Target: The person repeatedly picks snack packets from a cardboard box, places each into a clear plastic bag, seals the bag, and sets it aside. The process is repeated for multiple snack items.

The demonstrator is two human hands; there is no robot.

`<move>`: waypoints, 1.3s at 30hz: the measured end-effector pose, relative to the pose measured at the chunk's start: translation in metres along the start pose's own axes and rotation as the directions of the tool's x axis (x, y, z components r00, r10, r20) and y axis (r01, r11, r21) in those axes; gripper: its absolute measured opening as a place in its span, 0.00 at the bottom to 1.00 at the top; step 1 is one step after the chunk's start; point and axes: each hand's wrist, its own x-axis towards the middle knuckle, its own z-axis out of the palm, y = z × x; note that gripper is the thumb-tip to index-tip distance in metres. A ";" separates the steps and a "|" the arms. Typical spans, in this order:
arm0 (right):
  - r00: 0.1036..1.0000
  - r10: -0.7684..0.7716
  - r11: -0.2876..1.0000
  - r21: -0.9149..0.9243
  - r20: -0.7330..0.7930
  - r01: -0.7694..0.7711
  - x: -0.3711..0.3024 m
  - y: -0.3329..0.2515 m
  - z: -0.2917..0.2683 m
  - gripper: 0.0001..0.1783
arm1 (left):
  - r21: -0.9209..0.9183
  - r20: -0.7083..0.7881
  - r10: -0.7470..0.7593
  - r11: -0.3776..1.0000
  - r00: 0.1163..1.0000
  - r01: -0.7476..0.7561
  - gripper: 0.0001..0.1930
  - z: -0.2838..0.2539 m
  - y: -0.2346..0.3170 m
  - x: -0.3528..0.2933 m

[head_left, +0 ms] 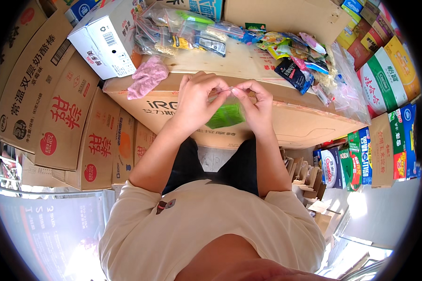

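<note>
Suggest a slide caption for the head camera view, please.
The left hand and right hand pinch a clear and green bag by its top, before a large cardboard box.

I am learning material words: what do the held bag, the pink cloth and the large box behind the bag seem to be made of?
Bag: probably thin clear plastic; green shows through it, but blur leaves its finish unclear.
Pink cloth: likely a soft, matt textile, as it lies crumpled in folds.
Large box: apparently brown cardboard, matt, with dark print on its flat side.
</note>
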 end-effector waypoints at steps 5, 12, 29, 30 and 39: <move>1.000 0.003 1.000 -0.020 -0.012 -0.004 -0.001 0.002 0.000 0.04 | -0.058 -0.011 -0.036 0.998 0.999 0.035 0.04 0.004 -0.003 -0.002; 0.999 -0.028 0.999 -0.015 -0.017 0.028 0.000 -0.001 0.002 0.03 | -0.042 0.001 -0.056 0.998 0.998 0.056 0.04 0.001 -0.005 -0.006; 0.998 -0.018 0.999 -0.035 0.056 0.020 0.000 0.006 0.000 0.03 | -0.023 0.004 -0.057 0.998 0.998 0.057 0.06 -0.001 -0.005 -0.009; 0.999 -0.015 0.999 -0.036 0.042 0.017 -0.001 0.008 -0.001 0.03 | -0.040 0.006 -0.060 0.997 0.998 0.060 0.06 0.000 -0.006 -0.010; 1.000 0.000 0.998 -0.055 0.026 0.001 0.000 0.009 -0.002 0.04 | 0.070 -0.009 -0.056 0.996 0.998 0.057 0.06 -0.002 -0.009 -0.011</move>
